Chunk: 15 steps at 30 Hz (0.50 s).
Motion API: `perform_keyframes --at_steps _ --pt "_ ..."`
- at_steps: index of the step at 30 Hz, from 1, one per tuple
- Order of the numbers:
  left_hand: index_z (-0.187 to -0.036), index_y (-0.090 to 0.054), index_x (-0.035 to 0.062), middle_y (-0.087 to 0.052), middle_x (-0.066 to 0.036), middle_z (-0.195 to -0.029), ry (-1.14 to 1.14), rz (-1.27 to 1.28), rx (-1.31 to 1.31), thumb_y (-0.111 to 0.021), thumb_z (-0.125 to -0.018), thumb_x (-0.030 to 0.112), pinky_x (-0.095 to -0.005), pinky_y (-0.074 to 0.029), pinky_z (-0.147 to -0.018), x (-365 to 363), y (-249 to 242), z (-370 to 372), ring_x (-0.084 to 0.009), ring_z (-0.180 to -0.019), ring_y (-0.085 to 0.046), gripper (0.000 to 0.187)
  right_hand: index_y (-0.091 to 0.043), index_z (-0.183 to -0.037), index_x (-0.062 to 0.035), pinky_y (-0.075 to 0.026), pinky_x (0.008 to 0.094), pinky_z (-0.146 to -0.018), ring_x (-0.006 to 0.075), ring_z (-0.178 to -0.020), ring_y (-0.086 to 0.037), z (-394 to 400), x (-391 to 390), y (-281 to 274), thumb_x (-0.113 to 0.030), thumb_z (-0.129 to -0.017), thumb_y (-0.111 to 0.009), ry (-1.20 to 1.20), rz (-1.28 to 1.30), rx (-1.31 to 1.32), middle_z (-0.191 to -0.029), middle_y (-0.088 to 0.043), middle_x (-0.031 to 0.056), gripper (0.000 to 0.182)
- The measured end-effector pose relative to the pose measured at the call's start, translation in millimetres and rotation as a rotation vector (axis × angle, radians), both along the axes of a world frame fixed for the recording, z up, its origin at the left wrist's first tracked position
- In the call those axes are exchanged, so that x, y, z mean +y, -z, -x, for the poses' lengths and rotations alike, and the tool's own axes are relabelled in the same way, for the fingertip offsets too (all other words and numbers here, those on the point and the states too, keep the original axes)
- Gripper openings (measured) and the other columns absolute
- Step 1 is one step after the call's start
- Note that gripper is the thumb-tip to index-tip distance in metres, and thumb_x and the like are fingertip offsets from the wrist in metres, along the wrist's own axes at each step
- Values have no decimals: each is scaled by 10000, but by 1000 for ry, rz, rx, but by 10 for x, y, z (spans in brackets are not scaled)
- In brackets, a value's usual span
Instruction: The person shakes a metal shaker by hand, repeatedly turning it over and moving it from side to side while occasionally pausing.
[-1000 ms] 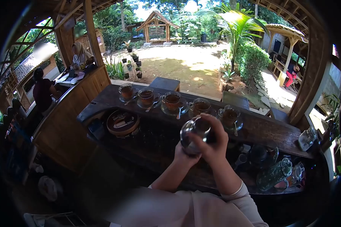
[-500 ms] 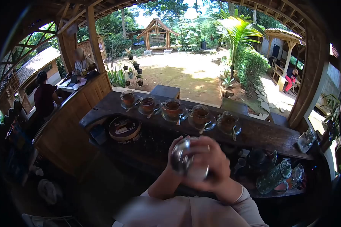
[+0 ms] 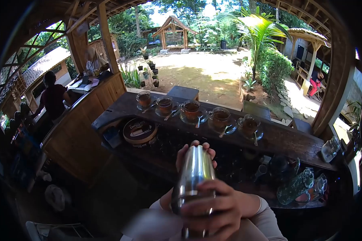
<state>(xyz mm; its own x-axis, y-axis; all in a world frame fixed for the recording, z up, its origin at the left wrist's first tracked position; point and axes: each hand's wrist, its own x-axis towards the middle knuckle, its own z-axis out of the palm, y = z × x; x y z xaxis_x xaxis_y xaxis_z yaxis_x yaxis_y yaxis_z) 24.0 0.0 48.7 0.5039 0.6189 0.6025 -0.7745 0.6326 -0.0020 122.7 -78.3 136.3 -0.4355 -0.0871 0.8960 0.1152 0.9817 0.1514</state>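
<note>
I hold a shiny steel shaker (image 3: 195, 174) upright, close to my chest, with both hands on it. My right hand (image 3: 219, 209) wraps the lower part from the front. My left hand (image 3: 189, 150) is behind the upper part, its fingertips showing over the top edge. Beyond it, on the dark wooden counter (image 3: 285, 140), several glass cups of tea (image 3: 192, 109) stand in a row on saucers with spoons.
A round tin (image 3: 140, 130) lies on the lower shelf at left. A dark kettle (image 3: 279, 164), a green patterned bottle (image 3: 295, 186) and a glass jar (image 3: 330, 150) stand at right. Two people (image 3: 54, 98) are at a wooden counter at far left. A garden lies beyond.
The shaker came down from above the counter toward me and now stands upright. My right hand slid from its top to its lower part.
</note>
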Motion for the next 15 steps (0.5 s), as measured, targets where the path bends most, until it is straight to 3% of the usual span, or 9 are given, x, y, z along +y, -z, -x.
perform_keyframes --at_steps 2,4,6,8,9,10,12,14,15 --pt "-1047 -533 75 -496 -81 -1077 -92 -78 -57 -450 -897 337 -344 -439 -929 6 19 59 -201 -1082 -477 313 -615 -1015 -211 -423 459 -850 216 -949 -598 13 -42 15 -190 -777 -564 -269 -69 -37 -972 -636 31 244" --pt "-1062 -522 68 -536 -28 -1099 277 415 -64 -512 -884 334 -326 -427 -914 162 356 139 -155 -1058 -498 320 -598 -1049 -145 -449 446 -845 215 -938 -605 36 390 255 -170 -726 -645 -65 119 59 -970 -635 74 327" --pt "-1169 -476 67 -509 -100 -1197 -220 665 382 -359 -908 348 -384 -432 -928 101 280 -54 -228 -1083 -519 401 -578 -1056 -62 -485 411 -793 267 -916 -608 81 558 326 -122 -660 -721 202 783 479 -963 -632 116 426" --pt "-1181 -470 109 -527 -57 -1155 -179 501 374 -472 -907 338 -340 -387 -970 105 357 -103 -138 -1078 -510 358 -563 -1008 -42 -487 349 -770 280 -870 -624 3 482 245 -71 -617 -749 216 727 535 -958 -624 128 434" --pt "-1146 -495 87 -517 -43 -1164 -327 18 237 -457 -916 339 -333 -392 -967 199 506 -86 -140 -1102 -495 343 -581 -998 -19 -489 384 -769 280 -903 -607 3 366 120 -129 -617 -758 129 401 391 -948 -633 132 433" --pt "-1100 -516 98 -510 -25 -1126 376 600 -30 -470 -904 350 -388 -406 -951 253 448 125 -163 -1098 -477 323 -595 -977 -72 -459 413 -820 251 -915 -608 -23 154 -5 -162 -656 -716 97 251 116 -952 -638 90 355" --pt "-1035 -541 120 -501 -20 -1071 74 -23 79 -497 -880 355 -441 -423 -911 136 -81 75 -187 -1078 -458 285 -610 -942 -210 -401 474 -854 233 -926 -601 -2 -141 40 -109 -739 -609 -184 18 -105 -963 -641 -13 227" --pt "-1030 -562 128 -495 -23 -1066 0 -148 -54 -507 -867 359 -457 -422 -887 136 -151 30 -187 -1046 -463 288 -606 -959 -215 -398 491 -850 227 -935 -598 -37 -124 102 -136 -746 -605 -283 -96 -185 -957 -637 -18 227" --pt "-1057 -550 124 -506 -20 -1067 97 75 4 -505 -874 344 -432 -420 -895 178 -53 36 -180 -1047 -472 290 -602 -969 -192 -396 489 -865 230 -939 -598 7 21 141 -153 -744 -614 -160 -90 -64 -953 -635 -2 229"
